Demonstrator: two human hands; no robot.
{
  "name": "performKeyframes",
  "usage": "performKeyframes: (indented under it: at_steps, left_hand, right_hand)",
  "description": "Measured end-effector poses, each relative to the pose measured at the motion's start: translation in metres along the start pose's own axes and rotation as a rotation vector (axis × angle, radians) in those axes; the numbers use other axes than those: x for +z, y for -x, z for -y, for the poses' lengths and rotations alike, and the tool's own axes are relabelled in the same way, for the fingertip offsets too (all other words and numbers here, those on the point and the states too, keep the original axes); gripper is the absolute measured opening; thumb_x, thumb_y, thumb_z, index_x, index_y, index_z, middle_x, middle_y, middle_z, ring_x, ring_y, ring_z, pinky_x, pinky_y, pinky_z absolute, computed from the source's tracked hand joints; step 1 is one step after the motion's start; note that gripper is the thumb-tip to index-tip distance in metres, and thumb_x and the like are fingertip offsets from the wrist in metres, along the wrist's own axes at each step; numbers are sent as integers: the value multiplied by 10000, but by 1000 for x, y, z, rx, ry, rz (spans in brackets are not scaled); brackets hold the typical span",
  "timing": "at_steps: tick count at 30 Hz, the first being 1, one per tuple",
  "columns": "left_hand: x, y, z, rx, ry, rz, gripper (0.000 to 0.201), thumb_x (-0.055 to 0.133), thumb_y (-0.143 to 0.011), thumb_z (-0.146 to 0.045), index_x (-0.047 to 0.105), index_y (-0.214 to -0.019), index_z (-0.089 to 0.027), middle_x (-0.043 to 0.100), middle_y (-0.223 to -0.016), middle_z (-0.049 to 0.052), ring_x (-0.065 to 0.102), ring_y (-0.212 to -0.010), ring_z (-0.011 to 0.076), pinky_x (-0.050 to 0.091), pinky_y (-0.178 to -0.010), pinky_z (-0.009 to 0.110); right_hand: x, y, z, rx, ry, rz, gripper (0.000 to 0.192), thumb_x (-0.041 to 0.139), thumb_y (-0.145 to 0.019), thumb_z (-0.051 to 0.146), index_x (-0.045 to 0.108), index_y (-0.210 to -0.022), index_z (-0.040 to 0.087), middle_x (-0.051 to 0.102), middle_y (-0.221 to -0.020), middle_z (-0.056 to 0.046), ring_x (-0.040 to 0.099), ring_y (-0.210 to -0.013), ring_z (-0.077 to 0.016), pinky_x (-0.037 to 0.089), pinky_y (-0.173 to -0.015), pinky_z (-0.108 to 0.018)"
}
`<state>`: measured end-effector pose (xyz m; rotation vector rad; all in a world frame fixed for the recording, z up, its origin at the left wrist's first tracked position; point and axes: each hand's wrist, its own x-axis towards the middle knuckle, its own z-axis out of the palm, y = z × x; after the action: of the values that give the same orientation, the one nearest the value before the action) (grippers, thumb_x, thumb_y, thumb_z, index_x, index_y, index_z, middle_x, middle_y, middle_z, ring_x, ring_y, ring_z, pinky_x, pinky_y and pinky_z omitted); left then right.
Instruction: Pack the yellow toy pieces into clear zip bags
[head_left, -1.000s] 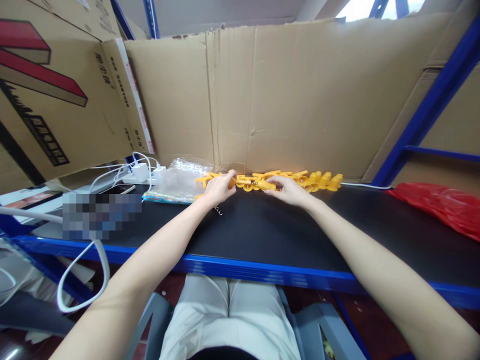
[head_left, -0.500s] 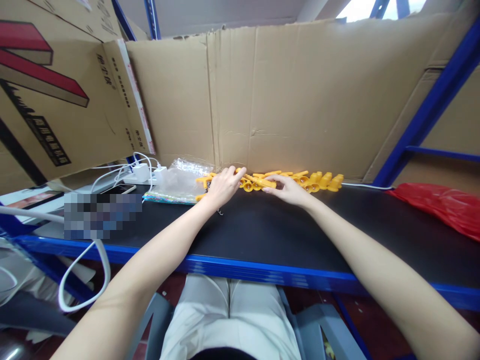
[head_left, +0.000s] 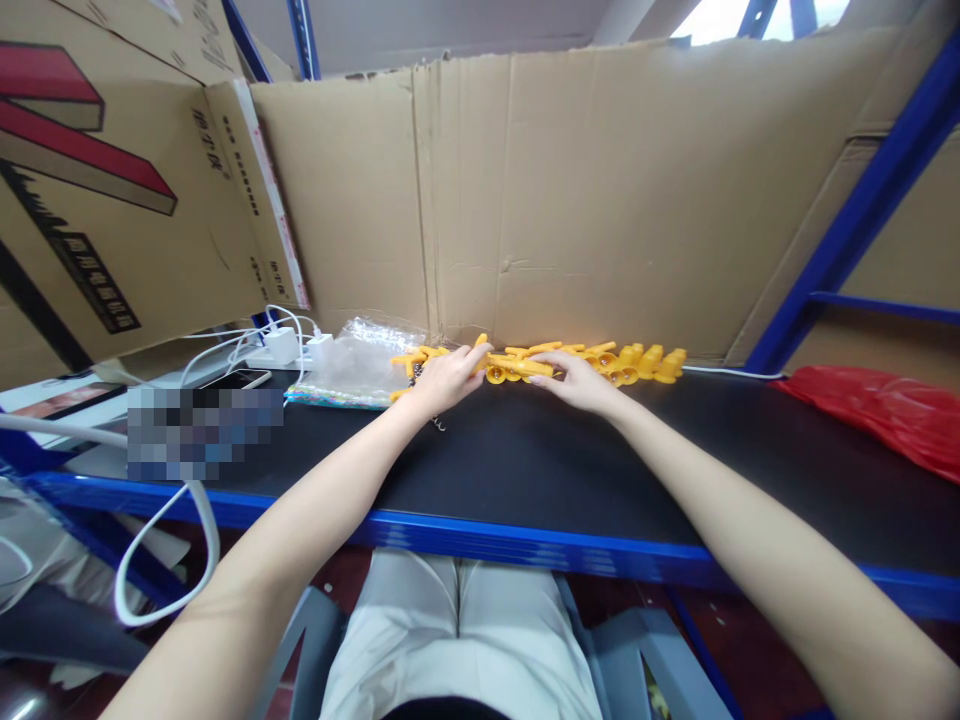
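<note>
My left hand [head_left: 448, 382] is closed at the left end of a yellow plastic piece [head_left: 525, 366], its fingertips pressed together. Gripping the right end of that same piece is my right hand [head_left: 576, 381], thumb below and fingers above. Behind and around both hands lies a row of yellow plastic parts, with hollow cup-shaped ones [head_left: 628, 374] showing their round mouths. Stacked yellow cups [head_left: 667, 364] end the row on the right. A small metal spring [head_left: 437, 424] lies on the black tabletop [head_left: 540, 460] beside my left wrist; dark small pieces are partly hidden behind it.
Clear plastic bags [head_left: 360, 365] lie left of the parts, near white chargers [head_left: 281, 345] and cables. A red plastic bag [head_left: 877, 410] is at the right. Cardboard [head_left: 600, 200] walls the back; a blue metal edge [head_left: 525, 545] runs along the front.
My left hand has shifted slightly down, its fingers closing lower by the yellow piece. The right hand stays nearly where it was.
</note>
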<state>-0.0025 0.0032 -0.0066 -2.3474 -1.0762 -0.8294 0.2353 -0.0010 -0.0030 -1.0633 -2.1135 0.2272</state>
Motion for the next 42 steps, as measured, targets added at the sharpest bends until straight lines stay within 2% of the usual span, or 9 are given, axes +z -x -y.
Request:
performKeyframes:
  at_steps: [4,11,19,26,30,33,36,39,42]
  left_hand:
    - [2,-1,0,-55,118,-20,331,505,-777,-258,485,-1102,-199,626,-830,36,578,-684,133,408,-608,231]
    - [8,1,10,-143,234,46,270,537,-723,-262,534,-989,-218,560,-599,-31,511,-528,102,339,-529,203]
    - [10,1,9,-146,255,-19,252,536,-707,-277,556,-950,-216,539,-583,-38,473,-510,89,318,-524,194]
    - [11,1,11,-197,256,9,252,539,-693,-284,565,-934,-213,521,-559,-38,461,-504,90,308,-523,201]
    - [8,2,8,-178,268,-1,255,539,-693,-290,561,-935,-210,531,-577,-35,458,-511,88,305,-529,204]
    - [7,1,5,-170,283,-26,242,538,-693,-288,561,-922,-209,522,-573,-38,458,-515,88,309,-531,204]
    - [6,0,4,-188,302,-38,242,537,-693,-292,560,-920,-209,506,-552,-44,450,-502,86,314,-527,203]
    - [7,0,6,-213,325,-35,251,542,-686,-290,556,-924,-210,494,-533,-51,445,-490,85,320,-520,201]
    - [9,1,8,-222,324,-28,255,547,-676,-277,558,-922,-212,493,-530,-52,448,-489,87,320,-514,198]
  right_hand:
    - [1,0,-3,-10,-28,-15,331,580,-747,300,595,-1051,171,593,-1085,-98,556,-972,-220,434,-868,-410]
    - [-6,2,-7,210,-486,127,441,668,-667,285,507,-1061,170,558,-1073,-85,620,-823,-151,463,-850,-364]
    - [-4,2,2,379,-640,163,269,493,-819,432,483,-864,166,637,-675,-62,623,-565,-156,512,-684,-347]
    - [-12,4,0,296,-671,246,480,656,-708,365,432,-1092,183,655,-723,-27,631,-629,-137,509,-710,-325]
    - [-13,4,-2,297,-642,263,373,579,-745,474,526,-894,136,657,-679,-62,611,-533,-127,500,-592,-276]
    - [-9,3,2,409,-592,240,500,417,-788,602,541,-686,128,617,-551,-77,532,-376,-114,439,-412,-248]
    - [-6,2,6,510,-538,232,600,295,-784,673,525,-614,145,560,-446,-66,471,-300,-108,395,-336,-244]
    - [-8,1,5,541,-555,290,623,240,-783,687,543,-683,151,592,-505,-74,522,-354,-117,441,-376,-245]
    - [-13,2,-2,479,-608,329,458,437,-786,588,549,-921,165,664,-783,-87,624,-549,-138,514,-522,-259]
